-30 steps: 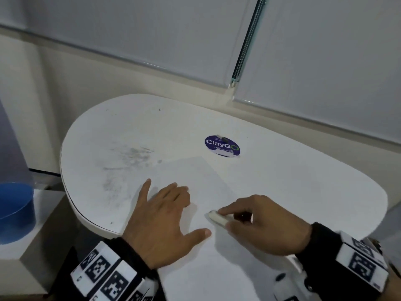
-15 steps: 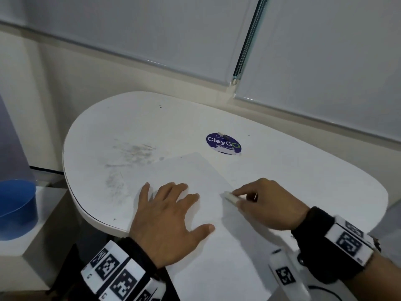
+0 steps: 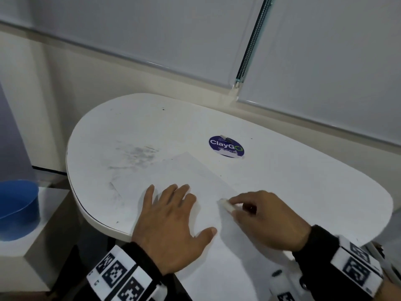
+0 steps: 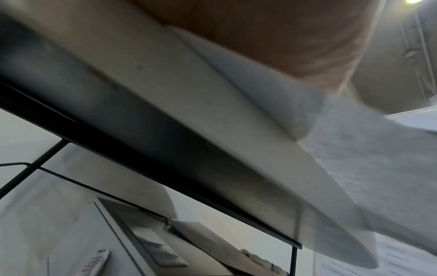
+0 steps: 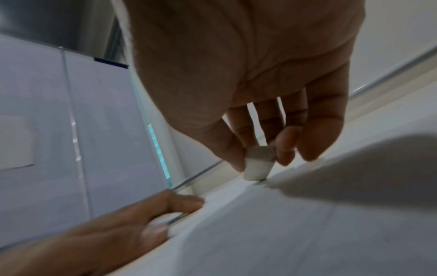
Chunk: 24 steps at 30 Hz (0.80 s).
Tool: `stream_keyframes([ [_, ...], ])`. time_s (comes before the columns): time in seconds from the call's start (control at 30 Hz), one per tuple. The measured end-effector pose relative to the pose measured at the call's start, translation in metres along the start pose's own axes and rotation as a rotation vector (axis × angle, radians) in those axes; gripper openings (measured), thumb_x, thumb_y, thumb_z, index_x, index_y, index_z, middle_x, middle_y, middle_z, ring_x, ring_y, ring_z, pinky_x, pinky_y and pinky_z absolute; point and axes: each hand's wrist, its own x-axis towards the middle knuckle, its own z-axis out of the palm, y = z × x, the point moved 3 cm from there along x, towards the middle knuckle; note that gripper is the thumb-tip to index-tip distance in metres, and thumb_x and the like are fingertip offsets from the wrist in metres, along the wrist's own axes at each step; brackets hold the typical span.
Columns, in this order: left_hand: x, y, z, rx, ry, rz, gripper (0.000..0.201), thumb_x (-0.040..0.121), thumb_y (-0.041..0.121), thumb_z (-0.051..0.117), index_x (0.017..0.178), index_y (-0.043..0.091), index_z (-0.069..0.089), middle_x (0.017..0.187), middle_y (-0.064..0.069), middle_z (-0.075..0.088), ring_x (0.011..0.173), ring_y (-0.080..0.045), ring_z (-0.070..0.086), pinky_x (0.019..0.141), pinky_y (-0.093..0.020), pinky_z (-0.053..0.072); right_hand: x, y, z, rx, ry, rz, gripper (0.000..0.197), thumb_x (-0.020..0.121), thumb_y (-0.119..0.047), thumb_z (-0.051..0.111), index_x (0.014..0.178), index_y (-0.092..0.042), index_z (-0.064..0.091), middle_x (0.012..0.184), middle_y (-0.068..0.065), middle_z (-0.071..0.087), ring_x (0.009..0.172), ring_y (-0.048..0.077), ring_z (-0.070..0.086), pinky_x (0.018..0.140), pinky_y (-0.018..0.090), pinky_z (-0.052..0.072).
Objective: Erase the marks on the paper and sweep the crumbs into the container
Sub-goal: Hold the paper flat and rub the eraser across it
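Head: left hand (image 3: pixel 171 222) flat on paper (image 3: pixel 227 257) | right wrist: right hand (image 5: pixel 248 89) pinches eraser (image 5: pixel 257 166)

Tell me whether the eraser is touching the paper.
Touching. The right wrist view shows the eraser, pinched by the right hand, with its tip down on the paper.
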Motion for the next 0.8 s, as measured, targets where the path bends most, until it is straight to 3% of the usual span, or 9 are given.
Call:
stream_keyframes([
  [0.1,0.0,0.0,0.0,-0.014,-0.006,-0.003,0.075,0.077,0.081,0.042,0.117,0.023,0.067,0.138,0.001,0.06,0.131,-0.023,0.052,0.11,-0.059,0.021,-0.011,-0.018,0.002,0.034,-0.117,-0.108,0.034,0.085,-0.047,0.051,0.114,-0.04,0.068,0.087,-0.016,0.068,0.075,0.003,0.06,0.072,0.022,0.048],
  [0.2,0.0,0.0,0.001,-0.006,-0.013,0.002,0.076,0.078,0.082,0.04,0.119,0.024,0.066,0.139,0.001,0.059,0.132,-0.023,0.051,0.111,-0.058,0.02,0.002,-0.005,-0.013,0.049,-0.097,-0.013,0.053,0.071,-0.068,0.041,0.105,-0.041,0.071,0.072,-0.009,0.068,0.062,0.003,0.057,0.064,0.021,0.046],
  [0.33,0.0,0.001,0.0,0.009,-0.023,-0.009,0.075,0.079,0.082,0.04,0.119,0.024,0.067,0.137,0.001,0.061,0.129,-0.023,0.054,0.11,-0.059,0.021,0.003,0.003,-0.012,-0.039,-0.026,0.057,0.027,0.088,-0.046,0.053,0.105,-0.036,0.071,0.06,-0.019,0.061,0.058,0.001,0.054,0.058,0.016,0.039],
  [0.43,0.002,0.002,-0.003,0.004,-0.027,-0.027,0.075,0.08,0.081,0.041,0.116,0.022,0.068,0.134,-0.001,0.062,0.127,-0.025,0.056,0.108,-0.063,0.029,-0.012,-0.018,-0.003,0.04,-0.139,-0.037,0.032,0.085,-0.048,0.052,0.109,-0.037,0.069,0.077,-0.009,0.069,0.068,0.006,0.06,0.068,0.024,0.05],
  [0.53,0.002,0.001,-0.009,-0.002,-0.066,-0.04,0.074,0.077,0.08,0.041,0.113,0.021,0.068,0.133,-0.001,0.063,0.125,-0.024,0.055,0.107,-0.065,0.031,-0.014,-0.022,-0.007,0.114,-0.11,-0.095,0.031,0.086,-0.048,0.053,0.111,-0.04,0.069,0.079,-0.008,0.068,0.071,0.007,0.061,0.073,0.027,0.051],
  [0.6,0.005,-0.001,-0.017,-0.005,-0.16,-0.033,0.082,0.074,0.083,0.031,0.126,0.027,0.06,0.145,0.006,0.051,0.137,-0.019,0.043,0.115,-0.063,0.016,-0.012,-0.018,-0.011,0.144,-0.07,-0.099,0.033,0.083,-0.054,0.052,0.109,-0.043,0.069,0.079,-0.009,0.069,0.072,0.006,0.062,0.073,0.024,0.051],
  [0.7,0.008,-0.015,-0.025,-0.018,-0.265,0.005,0.095,0.065,0.085,0.01,0.148,0.043,0.027,0.162,0.023,0.01,0.15,-0.003,0.0,0.116,-0.055,-0.018,-0.008,-0.009,-0.016,0.226,-0.056,-0.091,0.036,0.074,-0.067,0.049,0.101,-0.052,0.068,0.079,-0.006,0.07,0.071,0.013,0.063,0.069,0.023,0.049],
  [0.8,0.01,-0.023,-0.031,-0.059,-0.357,0.015,0.095,0.064,0.082,0.009,0.152,0.047,0.017,0.162,0.026,-0.002,0.147,0.002,-0.014,0.116,-0.051,-0.023,-0.001,0.003,-0.01,0.25,-0.056,-0.076,0.021,0.078,-0.059,0.054,0.096,-0.06,0.066,0.078,-0.004,0.069,0.07,0.015,0.062,0.071,0.028,0.05],
])
